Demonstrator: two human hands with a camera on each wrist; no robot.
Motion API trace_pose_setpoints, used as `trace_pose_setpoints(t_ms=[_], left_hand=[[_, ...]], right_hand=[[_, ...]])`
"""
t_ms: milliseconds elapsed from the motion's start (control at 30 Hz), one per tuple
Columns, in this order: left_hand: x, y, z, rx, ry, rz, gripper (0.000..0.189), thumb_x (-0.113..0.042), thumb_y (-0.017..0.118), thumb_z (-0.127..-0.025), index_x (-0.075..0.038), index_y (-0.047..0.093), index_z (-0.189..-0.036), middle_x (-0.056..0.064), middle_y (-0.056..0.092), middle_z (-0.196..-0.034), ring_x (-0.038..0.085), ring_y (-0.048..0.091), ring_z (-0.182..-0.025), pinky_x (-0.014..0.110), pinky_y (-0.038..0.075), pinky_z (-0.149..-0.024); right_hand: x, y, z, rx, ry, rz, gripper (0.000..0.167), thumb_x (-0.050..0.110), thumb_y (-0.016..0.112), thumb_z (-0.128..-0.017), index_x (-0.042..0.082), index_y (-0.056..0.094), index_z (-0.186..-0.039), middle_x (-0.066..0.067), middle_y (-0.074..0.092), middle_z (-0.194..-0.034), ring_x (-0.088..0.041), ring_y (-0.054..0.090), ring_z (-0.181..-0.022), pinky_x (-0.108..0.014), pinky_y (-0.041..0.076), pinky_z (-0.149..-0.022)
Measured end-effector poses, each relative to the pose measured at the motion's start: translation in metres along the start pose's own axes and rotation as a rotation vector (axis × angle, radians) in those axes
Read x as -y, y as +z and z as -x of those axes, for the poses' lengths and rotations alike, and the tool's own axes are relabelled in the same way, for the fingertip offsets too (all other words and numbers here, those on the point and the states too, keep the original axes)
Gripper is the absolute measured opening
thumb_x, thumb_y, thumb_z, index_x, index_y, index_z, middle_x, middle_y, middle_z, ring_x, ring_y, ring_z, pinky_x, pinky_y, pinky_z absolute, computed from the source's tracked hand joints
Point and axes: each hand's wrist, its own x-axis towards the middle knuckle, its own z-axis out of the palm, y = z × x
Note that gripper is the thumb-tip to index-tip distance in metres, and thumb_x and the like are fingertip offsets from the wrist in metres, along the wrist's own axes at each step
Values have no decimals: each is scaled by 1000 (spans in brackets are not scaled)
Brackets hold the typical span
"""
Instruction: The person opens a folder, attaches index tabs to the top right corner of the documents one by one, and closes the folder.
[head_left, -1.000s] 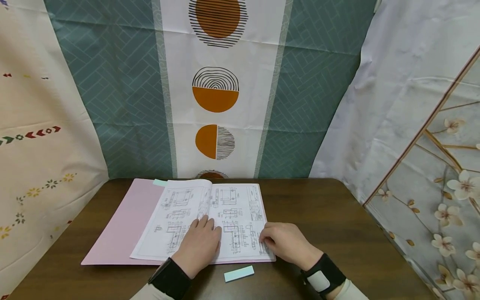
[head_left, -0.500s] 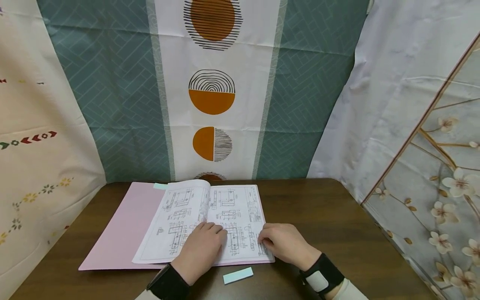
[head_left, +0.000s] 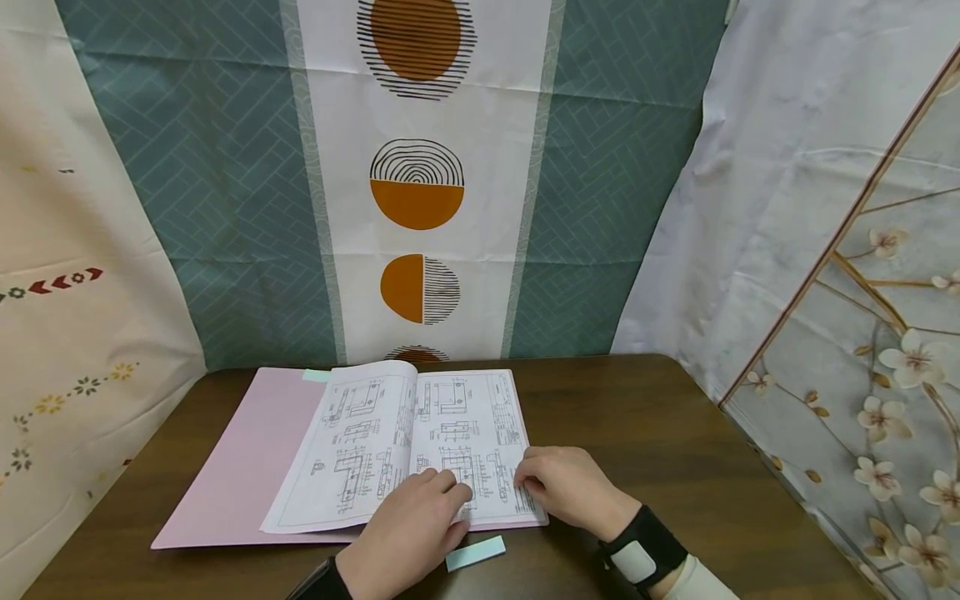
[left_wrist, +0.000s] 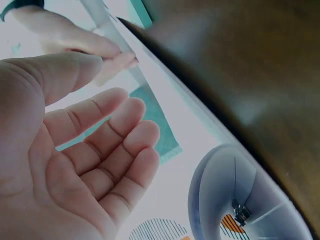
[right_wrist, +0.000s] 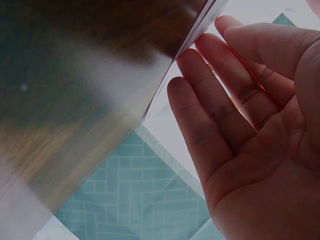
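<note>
the open booklet (head_left: 360, 450) lies on a pink folder (head_left: 232, 467) on the bench (head_left: 622, 400); the left hand (head_left: 408, 533), fingers loose, hides its lower part, near a pale blue strip (head_left: 476, 552); the right hand (head_left: 570, 483) is relaxed at its edge

This looks like a curtained study corner: patterned cloths (head_left: 487, 225) hang far, left and right around a brown table (head_left: 637, 417) bearing technical drawings (head_left: 442, 425).

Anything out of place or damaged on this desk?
One thing: a light-blue strip lies loose and slanted on the table, in front of the open booklet and beside the left hand. It looks stray because another pale strip lies at the pink cover's far edge. No spill or damage visible.
</note>
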Motion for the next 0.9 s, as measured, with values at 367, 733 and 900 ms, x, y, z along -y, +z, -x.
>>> trace_pose_setpoints(t_ms=[367,733,900], left_hand=[[-4,-1,10,137,-9,92,40,-49,90,-91,-17,72,-107,-12,56,-88,6,50,-79,30,48,-71],[-5,2,11,217,1,46,43,-54,92,-88,-19,72,-101,-13,48,-83,7,44,-76,29,40,-67],[-4,4,10,241,1,44,41,-53,91,-88,-19,73,-101,-13,49,-84,7,45,-77,30,42,-68]], right_hand=[[0,0,-1,-9,-14,-11,7,11,86,-97,19,85,-97,11,71,-92,-6,55,-75,-27,52,-72],[-1,1,-1,-16,-20,5,7,13,86,-97,19,85,-97,11,72,-94,-6,56,-76,-26,52,-72],[-2,2,-1,-15,-16,6,9,11,86,-97,19,85,-98,10,73,-95,-5,56,-76,-27,53,-73]])
